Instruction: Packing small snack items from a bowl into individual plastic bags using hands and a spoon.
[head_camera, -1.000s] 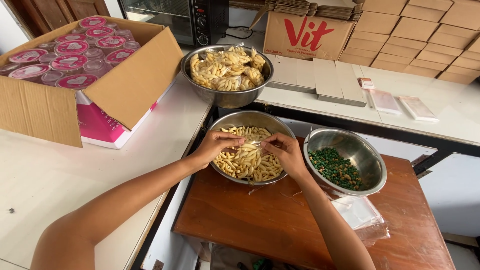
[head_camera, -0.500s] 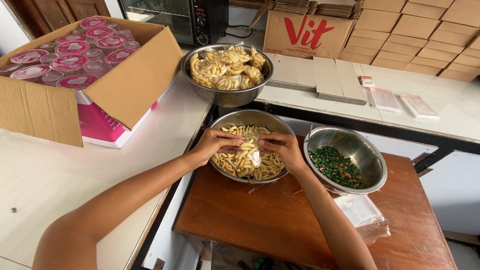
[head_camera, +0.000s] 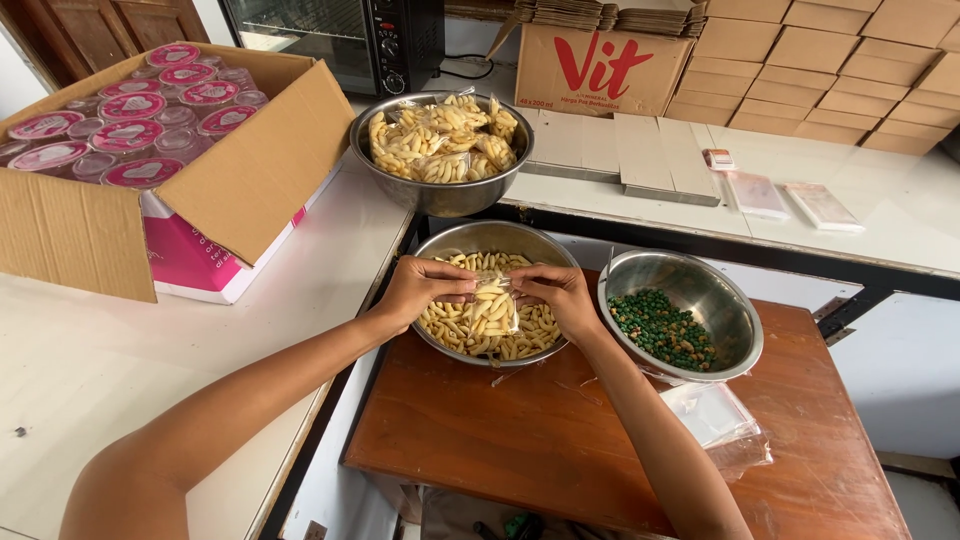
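Observation:
Both my hands hold a small clear plastic bag (head_camera: 492, 308) filled with pale yellow stick snacks, above a steel bowl (head_camera: 497, 236) of the same loose snacks. My left hand (head_camera: 422, 286) pinches the bag's top left edge. My right hand (head_camera: 553, 295) pinches its top right edge. The bowl stands on a brown wooden table (head_camera: 560, 440).
A steel bowl of green and brown peas (head_camera: 690, 285) sits right of the snack bowl. Behind stands a steel bowl (head_camera: 440, 195) of filled snack bags. An open cardboard box (head_camera: 250, 180) with pink-lidded cups is at left. Empty clear bags (head_camera: 715, 415) lie at right.
My hands have drawn together over the snack bowl and lifted the filled bag upright, gripping its top edge at both sides.

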